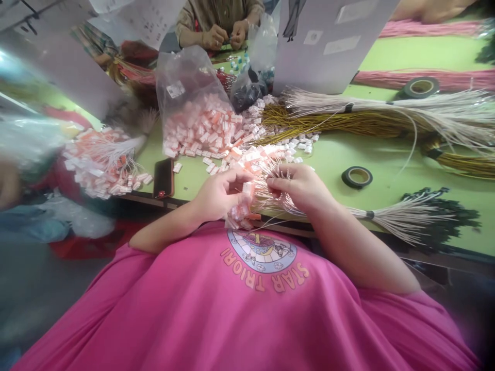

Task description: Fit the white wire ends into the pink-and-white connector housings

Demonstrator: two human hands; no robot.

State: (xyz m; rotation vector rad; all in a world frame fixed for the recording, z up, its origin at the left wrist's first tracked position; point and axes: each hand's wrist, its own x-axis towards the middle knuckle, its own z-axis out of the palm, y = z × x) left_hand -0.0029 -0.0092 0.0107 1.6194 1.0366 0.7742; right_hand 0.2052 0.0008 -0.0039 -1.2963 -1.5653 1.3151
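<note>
At the table's near edge my left hand [222, 195] is closed, thumb and fingers pinching a small white-and-orange connector housing [248, 189]. Close beside it, my right hand [299, 186] is closed around thin white wires [266, 180] whose ends fan out toward the left hand. More housings on wires hang below the left fingers, over the table edge. Just beyond both hands lies a loose heap of the same connector housings [209, 129], partly inside a clear plastic bag [189, 67]. The fingertips of my right hand partly cover the wires.
A phone [163, 178] lies left of my hands. Right are tape rolls [357, 177], a white wire bundle [382, 214] with black ends, and long white and yellow bundles [348, 122]. Another pile of wired connectors [104, 162] sits left. A co-worker's hands [226, 36] work across the table.
</note>
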